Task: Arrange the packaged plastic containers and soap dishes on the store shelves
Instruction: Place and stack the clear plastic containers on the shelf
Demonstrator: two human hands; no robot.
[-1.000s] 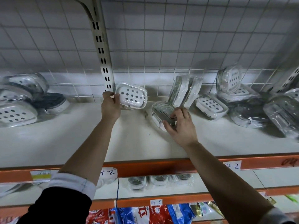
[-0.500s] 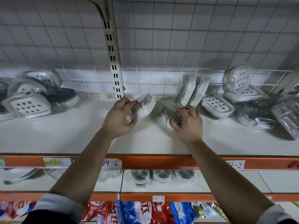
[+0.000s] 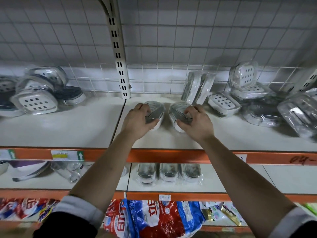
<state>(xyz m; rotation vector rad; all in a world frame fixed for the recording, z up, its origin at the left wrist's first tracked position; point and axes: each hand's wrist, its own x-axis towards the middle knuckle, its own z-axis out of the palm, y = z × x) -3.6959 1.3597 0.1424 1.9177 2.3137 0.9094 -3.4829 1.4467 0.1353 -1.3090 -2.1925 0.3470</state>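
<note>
White shelf, orange front edge. Left heap and right heap of wrapped soap dishes at its ends. Left hand grips left dish, right hand grips right dish: both dishes tilted on edge, mid-shelf, just beside each other, not touching.

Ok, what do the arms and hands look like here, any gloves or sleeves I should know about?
No gloves, rings or watch show on the left hand or right hand. Forearms are bare, sleeves pushed up. Each arm shows a pale grey cuff, left cuff and right cuff; a black outer sleeve covers the left arm above it.
</note>
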